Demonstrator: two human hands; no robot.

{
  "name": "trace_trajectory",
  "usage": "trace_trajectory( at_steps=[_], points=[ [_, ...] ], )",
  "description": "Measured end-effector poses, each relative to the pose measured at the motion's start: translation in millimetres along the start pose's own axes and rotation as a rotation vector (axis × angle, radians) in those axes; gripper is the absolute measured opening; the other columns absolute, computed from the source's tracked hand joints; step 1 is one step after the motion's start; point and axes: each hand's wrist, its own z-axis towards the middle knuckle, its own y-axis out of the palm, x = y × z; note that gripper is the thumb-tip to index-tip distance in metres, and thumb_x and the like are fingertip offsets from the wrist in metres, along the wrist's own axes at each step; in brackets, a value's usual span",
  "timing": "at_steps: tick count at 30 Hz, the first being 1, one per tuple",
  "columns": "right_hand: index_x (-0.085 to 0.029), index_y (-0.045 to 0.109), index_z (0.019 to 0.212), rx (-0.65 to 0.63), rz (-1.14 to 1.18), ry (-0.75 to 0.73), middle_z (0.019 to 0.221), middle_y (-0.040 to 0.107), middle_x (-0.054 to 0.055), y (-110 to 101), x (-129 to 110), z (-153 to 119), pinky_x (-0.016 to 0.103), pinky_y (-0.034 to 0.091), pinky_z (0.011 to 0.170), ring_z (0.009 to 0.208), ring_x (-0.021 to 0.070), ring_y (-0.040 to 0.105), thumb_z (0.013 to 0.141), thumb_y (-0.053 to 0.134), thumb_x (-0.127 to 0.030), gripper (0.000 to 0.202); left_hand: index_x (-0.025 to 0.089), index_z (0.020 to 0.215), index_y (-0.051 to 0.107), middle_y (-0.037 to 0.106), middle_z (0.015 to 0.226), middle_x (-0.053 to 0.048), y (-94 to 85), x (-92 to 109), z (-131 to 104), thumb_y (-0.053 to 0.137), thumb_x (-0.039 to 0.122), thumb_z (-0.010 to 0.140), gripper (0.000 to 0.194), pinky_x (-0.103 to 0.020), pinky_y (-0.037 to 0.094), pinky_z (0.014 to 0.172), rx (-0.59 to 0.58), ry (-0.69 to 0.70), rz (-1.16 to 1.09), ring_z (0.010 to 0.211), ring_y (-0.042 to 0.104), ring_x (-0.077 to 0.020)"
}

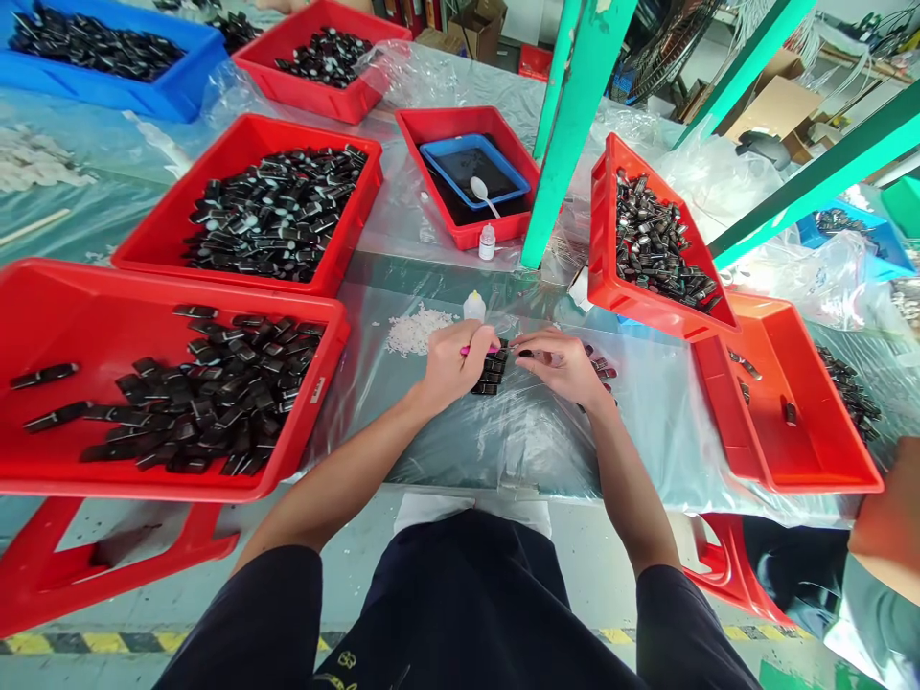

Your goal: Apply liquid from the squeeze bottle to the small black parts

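Observation:
My left hand (pixel 451 364) is closed around a slim pink pen-like tool (pixel 469 351), whose tip points right toward the other hand. My right hand (pixel 564 366) has its fingers pinched together at the tool's tip; whatever they hold is too small to make out. Under the hands, small dark glossy pieces (pixel 489 379) lie in a tight block on the plastic-covered table (pixel 431 450). More dark, reddish-looking pieces (pixel 600 364) lie just right of my right hand. Behind my left hand are a pile of small whitish bits (pixel 417 331) and a white squeeze bottle (pixel 474 306) with a yellowish tip.
Red bins of dark pieces stand at left (pixel 334 383), back left (pixel 370 216) and right (pixel 600 278). A red bin (pixel 460 235) holds a blue tray (pixel 431 151) with a white spoon (pixel 483 195). A green post (pixel 567 134) rises behind. Another person's arm (pixel 891 517) shows at right.

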Motion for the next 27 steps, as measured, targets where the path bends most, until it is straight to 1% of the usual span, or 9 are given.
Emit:
trace_trajectory(
  at_steps=[2,4,8,10,14,17,19,23,27],
  points=[
    [-0.024,0.084,0.100,-0.029,-0.039,-0.005,0.111,0.084,0.008,-1,6,0,0.042,0.057,0.092,0.101,0.0242,0.074,0.096,0.076,-0.034,0.013,0.019,0.065,0.066,0.064,0.057,-0.003,-0.9,-2,1,0.038,0.041,0.113,0.061,-0.029,0.044,0.054,0.007,-0.022,0.002,0.051,0.057,-0.0114],
    [-0.025,0.085,0.100,-0.089,-0.083,0.004,0.111,0.085,0.006,-2,12,-1,0.044,0.056,0.098,0.103,0.0248,0.074,0.094,0.078,-0.031,0.011,0.019,0.064,0.066,0.065,0.058,-0.003,-1.8,-4,2,0.038,0.043,0.113,0.061,-0.029,0.044,0.054,0.019,-0.052,-0.012,0.051,0.058,-0.0113],
    [-0.026,0.087,0.101,-0.225,-0.162,0.038,0.112,0.085,0.005,-1,21,-2,0.043,0.056,0.096,0.103,0.0257,0.072,0.091,0.082,-0.027,0.012,0.020,0.065,0.065,0.065,0.059,-0.002,-2.3,-6,3,0.038,0.045,0.113,0.060,-0.029,0.045,0.054,0.040,-0.071,-0.017,0.051,0.058,-0.0112],
    [-0.026,0.087,0.101,-0.244,-0.192,0.045,0.113,0.085,0.005,-1,22,-4,0.044,0.056,0.097,0.105,0.0265,0.070,0.091,0.081,-0.025,0.012,0.020,0.065,0.065,0.064,0.058,-0.002,-2.0,-6,3,0.039,0.044,0.113,0.060,-0.029,0.046,0.055,0.041,-0.060,-0.020,0.051,0.059,-0.0118],
    [-0.027,0.087,0.099,-0.230,-0.222,0.045,0.116,0.084,0.006,-3,22,-5,0.046,0.056,0.099,0.109,0.0273,0.068,0.091,0.081,-0.025,0.010,0.020,0.065,0.064,0.062,0.056,-0.002,-2.4,-5,3,0.038,0.044,0.113,0.060,-0.031,0.048,0.056,0.033,-0.048,-0.022,0.051,0.059,-0.0129],
    [-0.027,0.087,0.096,-0.220,-0.207,0.019,0.120,0.083,0.007,-5,20,-5,0.048,0.055,0.100,0.110,0.0275,0.069,0.090,0.083,-0.028,0.007,0.020,0.065,0.065,0.062,0.056,-0.002,-4.2,-4,4,0.039,0.043,0.113,0.059,-0.030,0.046,0.053,0.048,-0.041,-0.025,0.049,0.058,-0.0123],
    [-0.028,0.087,0.099,-0.182,-0.164,0.003,0.121,0.082,0.007,-5,15,-4,0.048,0.056,0.100,0.111,0.0273,0.070,0.092,0.082,-0.031,0.009,0.020,0.064,0.065,0.060,0.054,-0.001,-5.6,-2,4,0.039,0.044,0.112,0.060,-0.030,0.043,0.050,0.084,-0.042,-0.033,0.047,0.056,-0.0115],
    [-0.027,0.084,0.113,-0.117,-0.001,0.018,0.119,0.082,0.009,-4,1,-3,0.043,0.060,0.094,0.112,0.0260,0.073,0.099,0.073,-0.037,0.020,0.022,0.059,0.064,0.058,0.050,-0.002,-7.0,3,0,0.035,0.047,0.112,0.065,-0.032,0.041,0.048,0.203,-0.059,-0.056,0.045,0.054,-0.0128],
    [-0.027,0.084,0.114,-0.082,0.083,0.040,0.114,0.083,0.008,-1,-6,-3,0.040,0.061,0.093,0.105,0.0237,0.076,0.100,0.071,-0.039,0.022,0.023,0.061,0.066,0.059,0.050,-0.001,-6.0,7,-2,0.039,0.037,0.112,0.059,-0.033,0.040,0.047,0.307,0.078,-0.155,0.045,0.055,-0.0127]
  ],
)
